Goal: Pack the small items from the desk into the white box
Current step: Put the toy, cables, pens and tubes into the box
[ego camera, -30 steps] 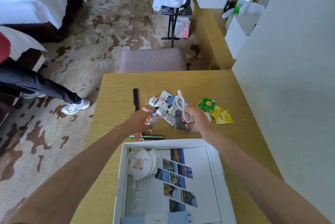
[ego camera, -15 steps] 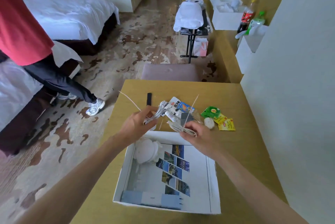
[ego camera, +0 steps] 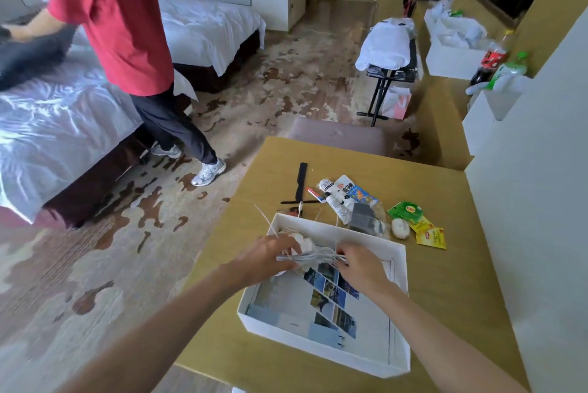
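A hotel-style bedroom. 2 beds [ego camera: 203, 26] with white linen stand on a patterned carpet [ego camera: 286, 84], beside a folding luggage rack [ego camera: 389, 74] stacked with white towels. A long built-in wooden counter [ego camera: 445, 112] runs along the wall, and small toiletry tubes [ego camera: 334, 198] and tea sachets [ego camera: 429, 233] lie on the desk [ego camera: 445, 265].

Single head-worn view, down and forward over desk [ego camera: 445, 281]; near hands; room beyond
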The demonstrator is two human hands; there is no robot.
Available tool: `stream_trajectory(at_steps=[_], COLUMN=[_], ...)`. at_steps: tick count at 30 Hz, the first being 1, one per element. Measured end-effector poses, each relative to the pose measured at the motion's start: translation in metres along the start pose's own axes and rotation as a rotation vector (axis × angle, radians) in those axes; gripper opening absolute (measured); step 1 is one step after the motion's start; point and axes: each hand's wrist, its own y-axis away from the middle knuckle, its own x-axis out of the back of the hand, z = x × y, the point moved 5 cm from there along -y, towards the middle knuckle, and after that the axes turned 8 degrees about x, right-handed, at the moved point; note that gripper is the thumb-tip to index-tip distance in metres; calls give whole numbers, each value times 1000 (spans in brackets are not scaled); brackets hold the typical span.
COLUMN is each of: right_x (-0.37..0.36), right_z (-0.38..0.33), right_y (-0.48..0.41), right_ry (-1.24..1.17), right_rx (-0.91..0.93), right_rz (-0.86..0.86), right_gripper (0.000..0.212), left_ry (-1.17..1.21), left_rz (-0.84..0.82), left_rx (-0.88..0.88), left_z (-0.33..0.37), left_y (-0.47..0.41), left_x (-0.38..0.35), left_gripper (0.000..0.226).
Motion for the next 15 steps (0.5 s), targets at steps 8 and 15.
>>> stream_trajectory(at_steps=[8, 15], right_x=[-7, 19], right_z=[-5, 8], right_y=[-5, 13], right_ry=[192, 244], right_rx=[-11, -184], right_rz=[133, 187], right_gripper=[20, 21], left_ry=[-140, -102], left_rz=[-68, -157], left_rx=[-145, -226], left_z=[-5, 5], left_y=[-7, -29], left_x=[-6, -14], left_gripper=[30, 27])
